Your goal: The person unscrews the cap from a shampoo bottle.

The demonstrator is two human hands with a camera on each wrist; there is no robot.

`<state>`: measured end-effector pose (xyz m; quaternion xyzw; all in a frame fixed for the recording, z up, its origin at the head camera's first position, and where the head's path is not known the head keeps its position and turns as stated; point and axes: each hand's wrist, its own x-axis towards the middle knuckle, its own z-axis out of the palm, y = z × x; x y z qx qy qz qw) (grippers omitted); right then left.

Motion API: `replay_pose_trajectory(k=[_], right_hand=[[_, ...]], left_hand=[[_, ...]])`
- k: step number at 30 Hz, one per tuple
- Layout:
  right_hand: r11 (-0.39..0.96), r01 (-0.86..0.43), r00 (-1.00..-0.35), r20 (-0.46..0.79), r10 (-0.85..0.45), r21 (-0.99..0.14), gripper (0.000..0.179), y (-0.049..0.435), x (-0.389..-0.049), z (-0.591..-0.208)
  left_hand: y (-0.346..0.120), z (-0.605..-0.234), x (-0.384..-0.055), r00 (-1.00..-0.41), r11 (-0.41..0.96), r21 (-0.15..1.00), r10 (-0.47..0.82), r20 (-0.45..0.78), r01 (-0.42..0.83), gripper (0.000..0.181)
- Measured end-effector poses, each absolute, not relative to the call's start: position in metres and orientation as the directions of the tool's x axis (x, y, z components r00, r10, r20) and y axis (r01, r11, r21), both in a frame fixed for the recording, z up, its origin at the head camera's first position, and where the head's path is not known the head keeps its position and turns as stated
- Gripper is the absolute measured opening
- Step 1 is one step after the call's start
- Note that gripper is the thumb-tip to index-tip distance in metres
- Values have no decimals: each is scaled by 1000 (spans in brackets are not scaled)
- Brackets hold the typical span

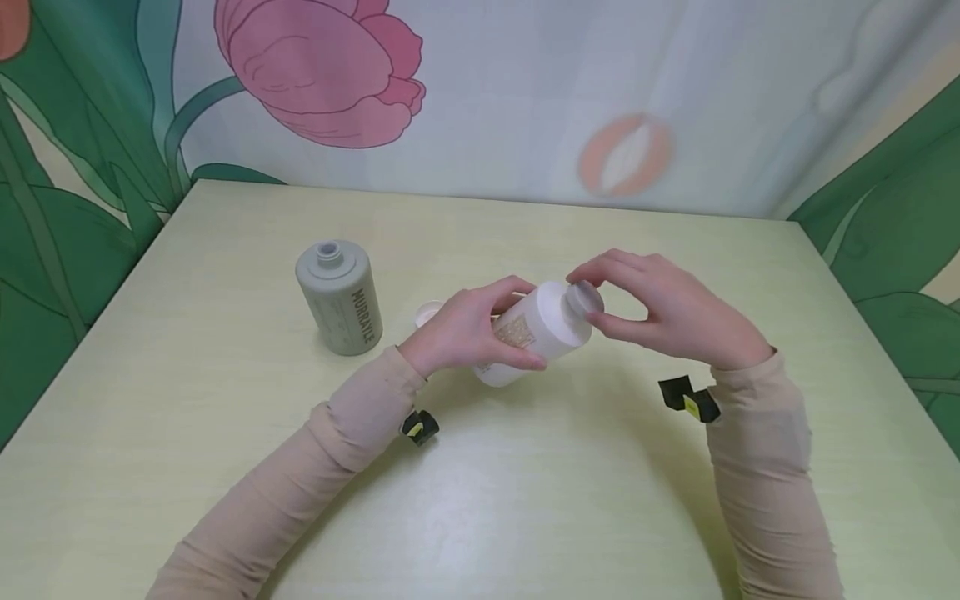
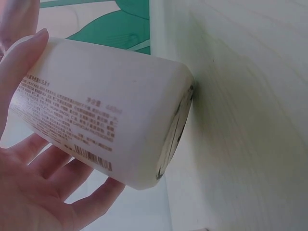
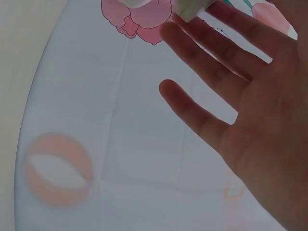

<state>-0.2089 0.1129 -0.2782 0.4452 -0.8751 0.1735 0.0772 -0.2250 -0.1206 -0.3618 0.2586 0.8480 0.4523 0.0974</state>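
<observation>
My left hand (image 1: 472,325) grips a white bottle (image 1: 555,321) round its body, tilted with its top up to the right. In the left wrist view the bottle's base (image 2: 175,132) is close over the table, and brown print and a barcode show on its side. With thumb and fingers, my right hand (image 1: 660,308) pinches a grey cap (image 1: 585,298) at the bottle's top. The right wrist view shows only part of that cap, between the fingertips. Left of the hands stands a grey bottle (image 1: 341,300) marked MURRAYLE, upright with its neck bare.
A small white round piece (image 1: 427,312) lies behind my left wrist, partly hidden by it. The pale wooden table (image 1: 525,500) ends at the back against a curtain (image 1: 510,108) printed with flowers and leaves.
</observation>
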Motion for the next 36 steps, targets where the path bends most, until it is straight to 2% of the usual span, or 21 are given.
replay_pose_trajectory(k=[3, 5, 10, 12, 16, 19, 21, 25, 29, 33, 36], right_hand=[[521, -828, -561, 299, -772, -207, 37, 112, -208, -277], [525, -825, -565, 295, -771, -207, 39, 112, -208, -276], [613, -749, -662, 258, -703, -251, 43, 113, -205, -275], [624, -741, -672, 268, -691, -247, 38, 112, -205, -275], [581, -783, -622, 289, -727, -223, 32, 112, -206, -274], [552, -803, -596, 269, -757, -225, 35, 112, -207, -273], [550, -801, -597, 258, -760, -236, 39, 112, -206, -273], [590, -768, -640, 263, -722, -248, 44, 112, -206, -274], [628, -748, -663, 288, -691, -213, 39, 111, -206, -276], [591, -782, -622, 301, -723, -197, 32, 112, -207, -277], [550, -809, -588, 295, -753, -207, 35, 113, -206, -277]], left_hand=[[-121, -361, -225, -847, 460, 815, 527, 69, 353, 69], [-121, -361, -225, -848, 461, 814, 526, 71, 354, 68], [-121, -361, -224, -852, 460, 815, 519, 75, 352, 68], [-122, -361, -223, -852, 459, 816, 518, 75, 351, 68], [-121, -360, -223, -849, 455, 814, 521, 85, 361, 69], [-121, -359, -223, -850, 456, 813, 519, 88, 362, 69], [-122, -359, -223, -851, 456, 814, 519, 86, 360, 69], [-122, -359, -223, -848, 457, 812, 523, 86, 364, 69], [-121, -359, -223, -848, 461, 807, 523, 89, 369, 68], [-121, -359, -223, -849, 467, 805, 522, 84, 367, 68], [-120, -360, -222, -849, 470, 805, 522, 77, 362, 69]])
